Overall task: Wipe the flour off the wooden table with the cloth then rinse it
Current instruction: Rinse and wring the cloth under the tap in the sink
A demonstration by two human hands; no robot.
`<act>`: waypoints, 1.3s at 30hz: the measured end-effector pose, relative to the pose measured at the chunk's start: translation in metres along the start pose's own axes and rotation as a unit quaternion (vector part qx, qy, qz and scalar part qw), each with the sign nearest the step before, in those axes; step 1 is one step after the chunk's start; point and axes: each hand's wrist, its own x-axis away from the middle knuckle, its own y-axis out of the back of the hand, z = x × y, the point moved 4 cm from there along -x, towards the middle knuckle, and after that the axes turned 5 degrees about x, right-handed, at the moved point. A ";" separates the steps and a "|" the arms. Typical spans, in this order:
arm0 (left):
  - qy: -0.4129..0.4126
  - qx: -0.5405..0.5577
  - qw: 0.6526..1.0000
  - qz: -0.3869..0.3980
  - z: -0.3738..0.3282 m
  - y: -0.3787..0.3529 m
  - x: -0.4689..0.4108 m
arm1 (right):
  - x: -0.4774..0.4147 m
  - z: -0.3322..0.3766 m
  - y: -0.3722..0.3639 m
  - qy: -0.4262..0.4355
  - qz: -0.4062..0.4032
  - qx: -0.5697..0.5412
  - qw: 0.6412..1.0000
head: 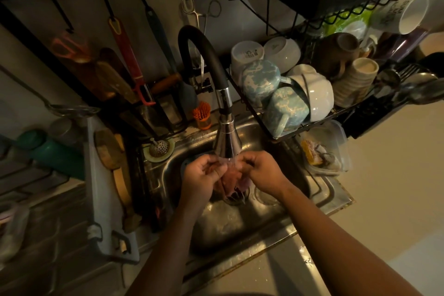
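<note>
Cloth [231, 179], bunched between my left hand [200, 176] and right hand [260, 170], both gripping it under the running faucet [227, 137] over the sink [331, 196]; rinsing under way, wringing probably next.

Item: one person, two forearms and two grips, head view.
Left grip [201, 176] and right grip [263, 170] were bare, with the knuckles plainly ridged. Left forearm [168, 245] and right forearm [336, 245] were bare down to the lower edge. A dark strip [216, 294] there was too dim to identify as clothing.
</note>
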 end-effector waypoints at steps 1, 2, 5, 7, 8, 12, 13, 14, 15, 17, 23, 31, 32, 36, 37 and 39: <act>0.002 0.003 1.000 -0.007 0.001 0.001 0.002 | 0.001 -0.001 -0.001 0.003 0.002 -0.011 1.000; 0.003 0.010 1.000 -0.016 0.002 0.002 0.002 | 0.003 0.000 -0.003 0.007 0.009 -0.041 0.999; 0.020 0.045 0.998 -0.030 0.004 0.002 0.004 | 0.009 0.002 -0.012 0.014 0.052 -0.114 0.992; 0.028 0.048 0.998 -0.018 0.005 0.001 0.005 | 0.009 -0.003 -0.019 0.012 0.055 -0.097 0.994; 0.028 0.047 0.998 -0.011 0.005 0.000 0.004 | 0.008 -0.005 -0.020 0.012 0.035 -0.085 0.996; -0.002 0.062 0.998 -0.019 -0.004 0.010 0.000 | 0.004 -0.010 -0.019 -0.013 -0.021 -0.136 0.990; -0.012 0.054 0.998 -0.014 -0.007 0.013 -0.001 | 0.003 -0.010 -0.018 -0.014 -0.015 -0.143 0.990; -0.023 0.034 0.999 -0.004 -0.008 0.015 -0.002 | 0.003 -0.007 -0.016 -0.013 -0.007 -0.150 0.989; -0.035 0.010 0.999 0.008 -0.007 0.016 -0.003 | 0.003 -0.005 -0.015 -0.010 0.001 -0.154 0.988; -0.049 -0.047 0.997 0.026 -0.004 0.018 -0.004 | 0.001 -0.002 -0.012 -0.008 0.008 -0.153 0.988; -0.056 -0.113 0.991 0.041 0.003 0.008 -0.007 | 0.000 -0.001 -0.014 -0.014 -0.001 -0.153 0.988; -0.091 -0.016 0.994 -0.066 0.002 -0.002 0.001 | 0.017 -0.014 -0.032 -0.022 -0.041 -0.204 0.978; -0.091 -0.001 0.994 -0.066 0.002 -0.003 0.003 | 0.020 -0.014 -0.037 -0.019 -0.037 -0.211 0.977; -0.059 0.043 0.997 -0.022 0.002 -0.007 0.011 | 0.020 -0.013 -0.033 -0.010 -0.062 -0.178 0.982; -0.049 0.039 0.998 -0.012 0.002 -0.004 0.012 | 0.019 -0.013 -0.031 -0.009 -0.053 -0.161 0.986; -0.054 0.011 0.998 0.009 -0.001 0.005 0.011 | 0.017 -0.015 -0.030 -0.017 -0.029 -0.131 0.991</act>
